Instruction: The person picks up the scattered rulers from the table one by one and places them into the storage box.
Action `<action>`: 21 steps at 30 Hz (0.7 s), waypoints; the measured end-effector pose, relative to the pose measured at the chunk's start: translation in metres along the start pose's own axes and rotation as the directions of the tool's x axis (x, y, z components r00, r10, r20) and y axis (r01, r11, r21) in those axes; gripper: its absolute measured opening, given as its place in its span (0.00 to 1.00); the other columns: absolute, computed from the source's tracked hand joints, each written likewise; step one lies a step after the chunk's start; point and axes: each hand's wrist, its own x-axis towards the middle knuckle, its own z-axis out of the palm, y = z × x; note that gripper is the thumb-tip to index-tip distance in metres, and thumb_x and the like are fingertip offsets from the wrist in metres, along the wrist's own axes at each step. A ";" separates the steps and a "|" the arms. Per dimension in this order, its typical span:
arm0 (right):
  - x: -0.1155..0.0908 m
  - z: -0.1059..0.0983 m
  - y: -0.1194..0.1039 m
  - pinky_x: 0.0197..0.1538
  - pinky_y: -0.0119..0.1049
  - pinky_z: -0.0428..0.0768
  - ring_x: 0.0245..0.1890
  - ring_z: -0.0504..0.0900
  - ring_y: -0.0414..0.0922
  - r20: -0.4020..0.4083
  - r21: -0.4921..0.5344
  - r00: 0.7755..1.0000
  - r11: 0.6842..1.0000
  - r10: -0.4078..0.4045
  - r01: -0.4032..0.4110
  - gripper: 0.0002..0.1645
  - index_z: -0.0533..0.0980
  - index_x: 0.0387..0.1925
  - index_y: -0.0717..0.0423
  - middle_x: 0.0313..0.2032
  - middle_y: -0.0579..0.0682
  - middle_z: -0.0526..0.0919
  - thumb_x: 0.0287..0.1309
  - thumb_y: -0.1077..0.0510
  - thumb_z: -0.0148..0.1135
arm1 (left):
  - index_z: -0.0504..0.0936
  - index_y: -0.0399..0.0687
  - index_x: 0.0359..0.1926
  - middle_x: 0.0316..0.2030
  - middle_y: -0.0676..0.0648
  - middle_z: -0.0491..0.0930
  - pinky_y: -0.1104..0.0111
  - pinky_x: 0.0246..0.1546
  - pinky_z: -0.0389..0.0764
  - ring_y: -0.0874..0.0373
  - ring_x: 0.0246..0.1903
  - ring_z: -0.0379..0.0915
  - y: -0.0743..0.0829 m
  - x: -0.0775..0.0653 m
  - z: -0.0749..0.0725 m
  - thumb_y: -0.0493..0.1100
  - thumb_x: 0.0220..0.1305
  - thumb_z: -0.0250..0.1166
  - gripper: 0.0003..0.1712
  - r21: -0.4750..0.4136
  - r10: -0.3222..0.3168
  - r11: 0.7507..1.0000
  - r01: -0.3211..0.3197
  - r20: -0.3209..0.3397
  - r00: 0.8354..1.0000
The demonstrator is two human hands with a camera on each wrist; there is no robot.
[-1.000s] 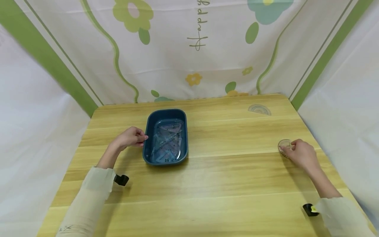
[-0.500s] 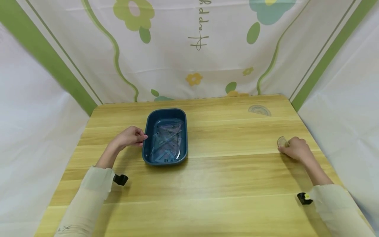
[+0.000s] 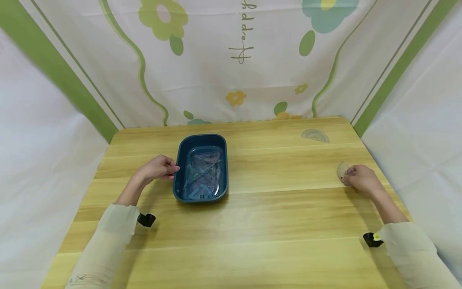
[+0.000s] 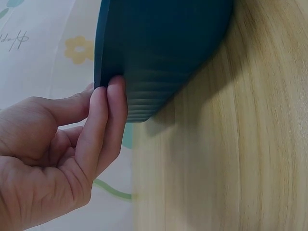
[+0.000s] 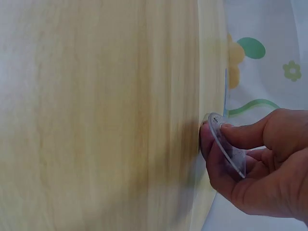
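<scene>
My left hand pinches the left rim of a dark blue plastic tray, thumb inside and fingers outside, as the left wrist view shows. Inside the tray lie several clear set squares, overlapping each other. On the right, my right hand holds a clear protractor between thumb and fingers. In the right wrist view that protractor is tilted, its curved edge towards the table, part of it hidden by the fingers.
Another clear protractor lies flat near the back right of the wooden table. A white curtain printed with flowers hangs behind the table, with plain white cloth on both sides.
My right hand has lifted the protractor from the table and turned it, shifting slightly left and away from me. The left hand and tray stay in place.
</scene>
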 end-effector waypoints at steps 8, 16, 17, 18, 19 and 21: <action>-0.007 0.002 -0.015 0.34 0.33 0.77 0.30 0.76 0.37 0.031 0.141 1.000 0.990 -0.003 -0.002 0.27 0.75 0.51 0.77 0.33 0.53 0.83 0.70 0.52 0.59 | 0.75 0.29 0.38 0.24 0.49 0.75 0.71 0.32 0.84 0.61 0.25 0.76 -0.003 0.001 0.001 0.37 0.76 0.54 0.12 0.006 0.028 1.000 -0.028 -0.007 1.000; -0.014 0.012 -0.043 0.36 0.30 0.83 0.32 0.81 0.32 0.114 0.366 0.993 0.930 -0.042 -0.002 0.27 0.72 0.55 0.77 0.34 0.43 0.85 0.70 0.55 0.59 | 0.74 0.31 0.37 0.25 0.48 0.75 0.71 0.31 0.83 0.60 0.25 0.74 -0.007 0.001 0.004 0.38 0.75 0.56 0.12 -0.008 0.018 1.000 -0.018 0.011 1.000; -0.015 0.014 -0.047 0.36 0.30 0.83 0.32 0.82 0.32 0.120 0.390 0.991 0.921 -0.057 0.006 0.27 0.70 0.57 0.78 0.35 0.43 0.85 0.71 0.56 0.58 | 0.74 0.30 0.37 0.25 0.48 0.75 0.72 0.31 0.83 0.60 0.24 0.74 -0.007 0.001 0.004 0.38 0.75 0.56 0.12 -0.008 0.021 1.000 -0.021 0.008 1.000; -0.015 0.016 -0.052 0.38 0.30 0.84 0.33 0.83 0.32 0.131 0.423 0.989 0.906 -0.075 0.013 0.27 0.68 0.59 0.80 0.36 0.45 0.86 0.72 0.58 0.56 | 0.74 0.30 0.37 0.24 0.48 0.75 0.72 0.31 0.83 0.60 0.24 0.74 -0.007 0.000 0.003 0.38 0.75 0.55 0.12 -0.007 0.024 1.000 -0.024 0.003 1.000; -0.015 0.017 -0.057 0.39 0.30 0.85 0.34 0.84 0.33 0.140 0.455 0.986 0.890 -0.093 0.020 0.27 0.65 0.60 0.82 0.37 0.47 0.86 0.73 0.60 0.54 | 0.75 0.30 0.38 0.24 0.48 0.75 0.72 0.31 0.83 0.61 0.24 0.74 -0.007 0.000 0.003 0.38 0.75 0.55 0.12 -0.004 0.027 1.000 -0.027 -0.002 1.000; -0.016 0.022 -0.068 0.43 0.31 0.86 0.36 0.87 0.36 0.161 0.518 0.979 0.855 -0.123 0.022 0.28 0.60 0.63 0.85 0.41 0.54 0.86 0.74 0.64 0.50 | 0.75 0.29 0.39 0.24 0.49 0.75 0.72 0.31 0.83 0.61 0.24 0.75 -0.005 0.000 0.002 0.37 0.76 0.55 0.12 -0.001 0.030 1.000 -0.030 -0.007 1.000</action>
